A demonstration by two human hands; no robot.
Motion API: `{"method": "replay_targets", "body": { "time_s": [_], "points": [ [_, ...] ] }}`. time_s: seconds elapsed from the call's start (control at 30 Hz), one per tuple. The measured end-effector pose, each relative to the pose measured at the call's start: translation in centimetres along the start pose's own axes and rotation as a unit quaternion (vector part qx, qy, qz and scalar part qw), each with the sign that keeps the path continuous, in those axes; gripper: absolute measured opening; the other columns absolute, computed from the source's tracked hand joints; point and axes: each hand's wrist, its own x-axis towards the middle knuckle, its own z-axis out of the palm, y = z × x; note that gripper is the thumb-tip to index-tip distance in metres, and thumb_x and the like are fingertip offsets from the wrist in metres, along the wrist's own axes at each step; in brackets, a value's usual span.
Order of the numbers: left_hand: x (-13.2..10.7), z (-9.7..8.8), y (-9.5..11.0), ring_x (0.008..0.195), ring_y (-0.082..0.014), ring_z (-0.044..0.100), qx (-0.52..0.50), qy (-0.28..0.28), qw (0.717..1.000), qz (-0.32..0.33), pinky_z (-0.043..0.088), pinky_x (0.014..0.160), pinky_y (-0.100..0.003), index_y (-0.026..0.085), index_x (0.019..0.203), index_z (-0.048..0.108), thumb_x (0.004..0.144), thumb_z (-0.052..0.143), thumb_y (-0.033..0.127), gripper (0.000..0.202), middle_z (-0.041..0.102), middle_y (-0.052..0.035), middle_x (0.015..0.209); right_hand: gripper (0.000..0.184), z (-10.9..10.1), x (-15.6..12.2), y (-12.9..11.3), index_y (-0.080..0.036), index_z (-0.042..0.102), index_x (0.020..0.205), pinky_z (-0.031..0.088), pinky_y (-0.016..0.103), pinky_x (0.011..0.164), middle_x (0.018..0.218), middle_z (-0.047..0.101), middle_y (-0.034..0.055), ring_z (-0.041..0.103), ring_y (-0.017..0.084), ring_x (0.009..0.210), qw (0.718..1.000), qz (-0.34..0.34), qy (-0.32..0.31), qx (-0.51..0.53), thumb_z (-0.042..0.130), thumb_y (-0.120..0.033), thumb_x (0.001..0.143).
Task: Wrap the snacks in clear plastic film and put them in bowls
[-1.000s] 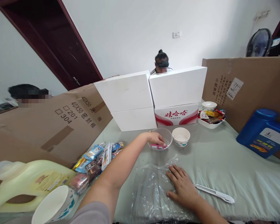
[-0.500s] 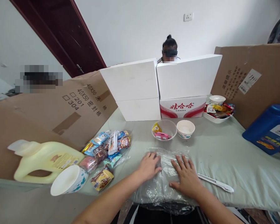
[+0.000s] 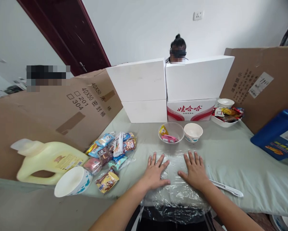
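Note:
A sheet of clear plastic film (image 3: 174,189) lies crinkled on the cloth-covered table and hangs over its front edge. My left hand (image 3: 155,171) rests flat on the film's left side, fingers spread. On the right side my right hand (image 3: 194,170) is pressed down the same way, palm down and holding nothing. Beside my right wrist lies a white utility knife (image 3: 227,187). Just beyond my fingers stand a clear bowl (image 3: 178,130) with a yellow packet (image 3: 163,130) and a pink packet (image 3: 169,138), and a white paper bowl (image 3: 193,132).
Snack packets (image 3: 105,155) are heaped at left, near a tilted paper bowl (image 3: 73,181) and a yellow jug (image 3: 50,160). White boxes (image 3: 144,83) and cardboard panels (image 3: 86,106) wall the table. A blue bottle (image 3: 277,136) leans at right. Two people are partly visible beyond.
My left hand has spread its fingers wider and lies flatter on the film. My right hand has moved slightly forward. The view has shifted a little.

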Motion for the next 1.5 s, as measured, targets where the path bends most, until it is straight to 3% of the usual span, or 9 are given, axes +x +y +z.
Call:
{"method": "replay_targets", "body": {
  "time_s": [0.17, 0.37, 0.5, 0.63, 0.77, 0.87, 1.1, 1.33, 1.5],
  "points": [
    [-0.5, -0.6, -0.5, 0.144, -0.045, 0.002, -0.016, 0.038, 0.999, -0.036, 0.01, 0.113, -0.063, 0.027, 0.148, 0.032, 0.065, 0.068, 0.072, 0.101, 0.019, -0.0115, 0.158, 0.088, -1.8, 0.6, 0.1, -0.013, 0.037, 0.145, 0.01, 0.059, 0.111, 0.154, 0.027, 0.0177, 0.014, 0.043, 0.142, 0.999, 0.029, -0.038, -0.002, 0.049, -0.069, 0.08],
    [-6.3, -1.1, -2.2, 0.133, -0.031, 0.038, -0.14, 0.178, 0.969, 0.103, 0.031, 0.111, -0.051, 0.025, 0.124, 0.057, 0.09, 0.049, 0.052, 0.045, 0.054, -0.0112, 0.132, 0.062, -6.8, -4.0, 3.7, -0.022, 0.048, 0.139, 0.032, 0.044, 0.11, 0.142, 0.049, 0.0106, 0.04, 0.028, 0.133, 0.978, -0.132, -0.045, 0.156, 0.036, -0.062, 0.092],
    [-11.7, 0.9, -3.5, 0.127, -0.0348, 0.045, -0.131, 0.118, 0.964, 0.197, 0.035, 0.109, -0.053, 0.032, 0.131, 0.05, 0.07, 0.071, 0.062, 0.071, 0.056, -0.01, 0.132, 0.079, -6.6, -10.1, 5.6, -0.027, 0.044, 0.142, 0.025, 0.05, 0.114, 0.148, 0.042, 0.0089, 0.03, 0.034, 0.14, 0.951, -0.217, -0.145, 0.167, 0.061, -0.067, 0.076],
    [-13.4, 2.6, -3.2, 0.132, -0.0291, 0.043, -0.1, 0.105, 0.966, 0.212, 0.036, 0.109, -0.049, 0.032, 0.116, 0.061, 0.09, 0.055, 0.025, 0.027, 0.055, -0.0057, 0.137, 0.03, -5.4, -12.7, 5.2, -0.028, 0.062, 0.12, 0.027, 0.05, 0.113, 0.137, 0.054, 0.0065, 0.034, 0.027, 0.138, 0.948, -0.24, -0.115, 0.176, 0.047, -0.032, 0.094],
    [-12.1, 0.9, -2.8, 0.09, -0.0184, 0.067, -0.274, 0.078, 0.952, 0.109, 0.053, 0.082, -0.029, 0.02, 0.089, 0.062, 0.094, 0.044, 0.021, 0.019, 0.071, -0.0045, 0.09, 0.019, -5.6, -12.0, 4.1, -0.023, 0.061, 0.091, 0.05, 0.031, 0.084, 0.096, 0.069, 0.0039, 0.064, 0.017, 0.096, 0.929, -0.163, -0.127, 0.307, 0.043, -0.023, 0.093],
    [-9.9, -1.2, -3.3, 0.065, -0.0145, 0.064, -0.352, 0.099, 0.93, -0.032, 0.051, 0.064, -0.023, 0.019, 0.086, 0.059, 0.093, 0.045, 0.028, 0.018, 0.066, 0.0005, 0.069, 0.015, -5.3, -10.0, 3.8, -0.023, 0.056, 0.086, 0.05, 0.028, 0.068, 0.077, 0.065, 0.0, 0.063, 0.015, 0.072, 0.918, -0.028, -0.095, 0.385, 0.043, -0.03, 0.09],
    [-3.8, -1.0, -4.2, 0.078, -0.0189, 0.066, -0.193, 0.197, 0.936, -0.218, 0.047, 0.074, -0.028, 0.017, 0.109, 0.059, 0.085, 0.053, 0.018, 0.024, 0.07, -0.0026, 0.083, 0.035, -2.8, -4.0, 2.6, -0.018, 0.051, 0.117, 0.048, 0.033, 0.065, 0.079, 0.069, 0.0027, 0.066, 0.021, 0.071, 0.964, 0.089, 0.032, 0.247, 0.038, -0.035, 0.089],
    [-3.0, 1.3, -4.2, 0.09, -0.0229, 0.066, -0.036, 0.231, 0.948, -0.216, 0.049, 0.079, -0.033, 0.014, 0.124, 0.054, 0.09, 0.052, 0.02, 0.034, 0.069, -0.0102, 0.101, 0.032, -0.8, -3.2, 2.2, -0.015, 0.052, 0.121, 0.047, 0.031, 0.068, 0.102, 0.07, 0.0093, 0.068, 0.022, 0.085, 0.994, 0.032, 0.085, 0.052, 0.038, -0.023, 0.094],
    [-3.0, 0.3, -1.7, 0.097, -0.0272, 0.06, 0.046, 0.333, 0.936, -0.103, 0.048, 0.085, -0.041, 0.015, 0.107, 0.063, 0.092, 0.047, 0.02, 0.023, 0.064, -0.0134, 0.103, 0.031, -2.2, -3.1, 1.7, -0.012, 0.056, 0.117, 0.046, 0.038, 0.081, 0.101, 0.066, 0.0124, 0.061, 0.026, 0.094, 0.983, -0.019, 0.183, 0.013, 0.045, -0.029, 0.094]
  ]
}}
